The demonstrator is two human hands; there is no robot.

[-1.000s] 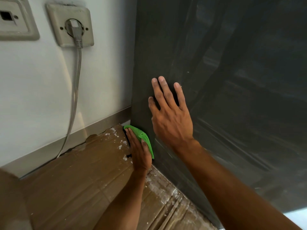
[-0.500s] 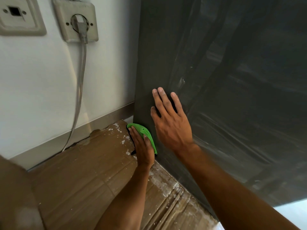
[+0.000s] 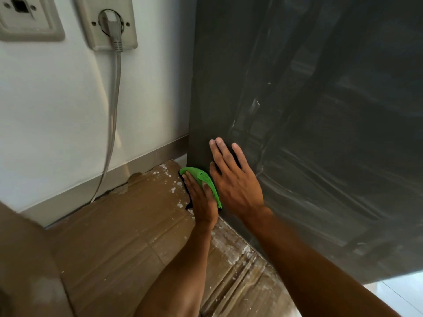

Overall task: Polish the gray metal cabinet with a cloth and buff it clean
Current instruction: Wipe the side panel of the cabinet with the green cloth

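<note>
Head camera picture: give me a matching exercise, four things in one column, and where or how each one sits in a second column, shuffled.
Things
1. green cloth
2. right hand
3. gray plug
4. cardboard

Places
A. lying flat, spattered with white specks
B. flat on the cabinet, fingers straight
C. in the wall socket
D. pressed by the left hand against the cabinet's bottom corner

Pairs: 1-D, 2-B, 3-C, 4-A
</note>
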